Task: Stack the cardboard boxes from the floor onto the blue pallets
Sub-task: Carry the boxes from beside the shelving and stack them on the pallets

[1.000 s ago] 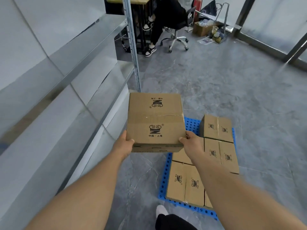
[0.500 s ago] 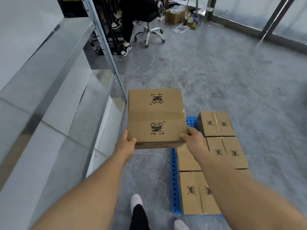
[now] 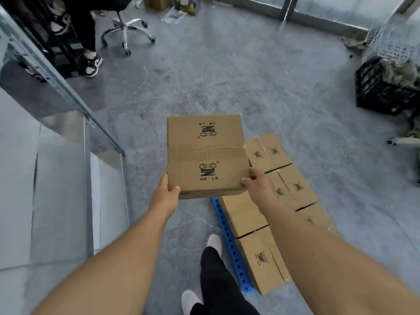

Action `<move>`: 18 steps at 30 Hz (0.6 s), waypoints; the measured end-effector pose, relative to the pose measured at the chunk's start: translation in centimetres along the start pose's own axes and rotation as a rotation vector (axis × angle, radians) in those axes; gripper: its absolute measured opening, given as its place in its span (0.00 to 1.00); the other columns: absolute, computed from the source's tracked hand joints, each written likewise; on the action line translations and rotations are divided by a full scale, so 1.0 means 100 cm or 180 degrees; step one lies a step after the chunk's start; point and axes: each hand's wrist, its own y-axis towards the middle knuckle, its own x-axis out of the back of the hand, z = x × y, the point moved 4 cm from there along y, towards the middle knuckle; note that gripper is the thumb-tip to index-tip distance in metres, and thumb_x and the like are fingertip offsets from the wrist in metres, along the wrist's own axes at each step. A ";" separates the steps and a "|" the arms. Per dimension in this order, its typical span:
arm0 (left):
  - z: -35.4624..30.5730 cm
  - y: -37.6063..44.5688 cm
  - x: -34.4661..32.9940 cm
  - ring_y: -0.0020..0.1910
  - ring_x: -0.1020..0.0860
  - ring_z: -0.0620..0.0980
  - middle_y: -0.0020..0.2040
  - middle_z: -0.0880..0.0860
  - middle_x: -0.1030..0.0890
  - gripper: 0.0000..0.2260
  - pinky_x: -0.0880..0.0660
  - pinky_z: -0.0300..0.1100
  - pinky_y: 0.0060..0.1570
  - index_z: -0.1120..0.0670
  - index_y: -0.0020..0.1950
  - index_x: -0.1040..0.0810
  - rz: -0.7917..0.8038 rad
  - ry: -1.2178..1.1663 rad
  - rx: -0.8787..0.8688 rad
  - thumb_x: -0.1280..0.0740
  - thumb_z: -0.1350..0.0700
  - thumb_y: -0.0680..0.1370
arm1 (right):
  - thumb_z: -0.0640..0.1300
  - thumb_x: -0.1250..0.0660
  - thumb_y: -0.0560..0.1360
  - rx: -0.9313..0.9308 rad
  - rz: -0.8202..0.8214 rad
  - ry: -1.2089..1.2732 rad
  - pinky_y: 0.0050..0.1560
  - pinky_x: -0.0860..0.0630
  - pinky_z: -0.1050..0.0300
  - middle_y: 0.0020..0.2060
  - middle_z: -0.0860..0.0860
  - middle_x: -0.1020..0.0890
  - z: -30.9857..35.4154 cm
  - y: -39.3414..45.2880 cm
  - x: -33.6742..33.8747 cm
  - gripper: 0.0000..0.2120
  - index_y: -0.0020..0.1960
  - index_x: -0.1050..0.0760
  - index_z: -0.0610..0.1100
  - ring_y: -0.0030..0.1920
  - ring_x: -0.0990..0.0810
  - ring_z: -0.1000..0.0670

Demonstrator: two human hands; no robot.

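I carry a taped cardboard box with a black logo in the air between both hands. My left hand grips its near left corner, thumb on top. My right hand grips the near right corner. Below and to the right lies the blue pallet, of which only the perforated left edge shows. Several matching boxes cover it in two rows. The carried box hangs over the pallet's far left end, hiding what lies beneath.
A metal shelving rack stands close on the left. Beyond, a seated person's legs and an office chair base are at the back. A black crate sits at the right. My own feet stand beside the pallet.
I have stepped forward and turned right. The pallet and its boxes now lie nearer and more to my right; the carried box stays gripped by both hands and has shifted over the pallet's far end.
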 end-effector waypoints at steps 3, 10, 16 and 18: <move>-0.021 0.038 -0.012 0.68 0.34 0.54 0.73 0.51 0.35 0.25 0.37 0.43 0.64 0.46 0.77 0.48 0.0142 0.0204 0.0021 0.44 0.56 0.81 | 0.41 0.38 0.77 -0.0247 -0.0117 0.0113 0.34 0.33 0.62 0.44 0.55 0.24 -0.008 0.029 0.000 0.15 0.63 0.28 0.48 0.39 0.28 0.58; -0.064 0.142 -0.042 0.68 0.33 0.56 0.72 0.54 0.33 0.24 0.37 0.46 0.66 0.49 0.76 0.44 0.0485 0.0783 -0.0023 0.43 0.59 0.80 | 0.38 0.38 0.76 -0.0763 -0.0352 0.0680 0.36 0.30 0.61 0.41 0.53 0.24 -0.022 0.102 -0.014 0.10 0.56 0.25 0.45 0.41 0.26 0.55; -0.082 0.225 -0.071 0.61 0.31 0.53 0.68 0.53 0.30 0.24 0.36 0.43 0.57 0.46 0.75 0.41 0.0914 0.1230 -0.0115 0.44 0.61 0.80 | 0.37 0.40 0.76 -0.1403 -0.0465 0.1102 0.53 0.26 0.49 0.49 0.42 0.20 -0.048 0.148 -0.043 0.08 0.53 0.24 0.40 0.51 0.23 0.43; -0.085 0.255 -0.085 0.62 0.32 0.52 0.68 0.52 0.30 0.24 0.37 0.42 0.57 0.47 0.74 0.40 0.1095 0.1313 -0.0180 0.44 0.62 0.80 | 0.37 0.39 0.75 -0.1588 -0.0581 0.1142 0.50 0.26 0.50 0.46 0.42 0.20 -0.059 0.165 -0.056 0.08 0.51 0.24 0.37 0.45 0.23 0.44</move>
